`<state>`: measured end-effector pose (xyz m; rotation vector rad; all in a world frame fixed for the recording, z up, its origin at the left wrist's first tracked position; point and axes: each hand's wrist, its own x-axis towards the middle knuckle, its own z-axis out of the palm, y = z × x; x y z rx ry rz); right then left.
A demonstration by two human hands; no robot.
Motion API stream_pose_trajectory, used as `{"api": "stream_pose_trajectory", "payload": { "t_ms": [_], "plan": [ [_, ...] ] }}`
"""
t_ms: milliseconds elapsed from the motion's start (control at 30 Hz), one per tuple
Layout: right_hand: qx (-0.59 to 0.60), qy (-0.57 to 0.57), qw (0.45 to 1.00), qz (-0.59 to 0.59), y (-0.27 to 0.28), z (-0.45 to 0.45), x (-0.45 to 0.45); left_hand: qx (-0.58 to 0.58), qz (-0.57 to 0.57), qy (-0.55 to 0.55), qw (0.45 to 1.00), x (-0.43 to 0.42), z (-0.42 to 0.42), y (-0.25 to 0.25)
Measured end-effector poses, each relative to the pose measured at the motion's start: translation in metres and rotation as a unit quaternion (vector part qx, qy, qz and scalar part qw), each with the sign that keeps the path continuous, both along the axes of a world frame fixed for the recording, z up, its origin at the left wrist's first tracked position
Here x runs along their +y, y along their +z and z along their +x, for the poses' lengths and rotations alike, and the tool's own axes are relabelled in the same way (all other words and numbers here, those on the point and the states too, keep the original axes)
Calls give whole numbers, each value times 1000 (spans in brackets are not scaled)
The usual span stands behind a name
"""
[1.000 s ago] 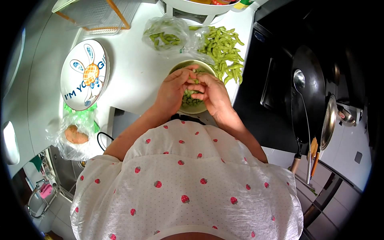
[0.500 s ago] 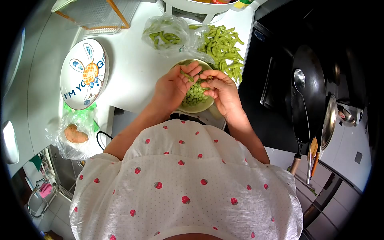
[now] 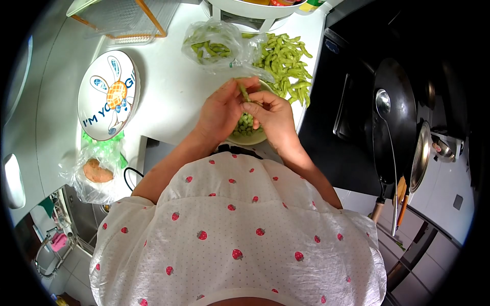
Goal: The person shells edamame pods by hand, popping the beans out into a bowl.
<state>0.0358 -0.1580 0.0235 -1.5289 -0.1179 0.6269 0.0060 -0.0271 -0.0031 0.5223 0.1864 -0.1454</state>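
Observation:
Over a pale round bowl (image 3: 259, 138), both my hands meet around one green edamame pod (image 3: 244, 92). My left hand (image 3: 218, 111) has its fingers closed about the pod from the left. The thumb and fingers of my right hand (image 3: 274, 118) pinch the pod's lower end. Shelled green beans (image 3: 246, 124) lie in the bowl, partly hidden by my hands. Just beyond, a heap of whole edamame pods (image 3: 283, 58) spreads over the counter. A clear plastic bag (image 3: 212, 43) with more pods sits beside the heap.
At left stands a white plate (image 3: 97, 104) with a rabbit design, above a bagged brown potato-like item (image 3: 97, 171). To the right, a black wok (image 3: 395, 102) holds a metal ladle (image 3: 383, 100) on the dark stove (image 3: 326, 117). A clear rack (image 3: 135, 20) is at the back left.
My right hand has moved left to meet my left hand and now pinches the pod. My left hand's fingers have curled from an open palm around it.

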Motion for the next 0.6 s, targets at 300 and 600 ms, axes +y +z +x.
{"api": "stream_pose_trajectory", "payload": {
  "t_ms": [300,600],
  "plan": [
    [-397,17,895,-204,11,0,0,62,389,-29,919,7,-4,19],
    [-395,-44,892,-217,15,-7,-1,96,343,30,934,6,-5,15]
  ]
}}
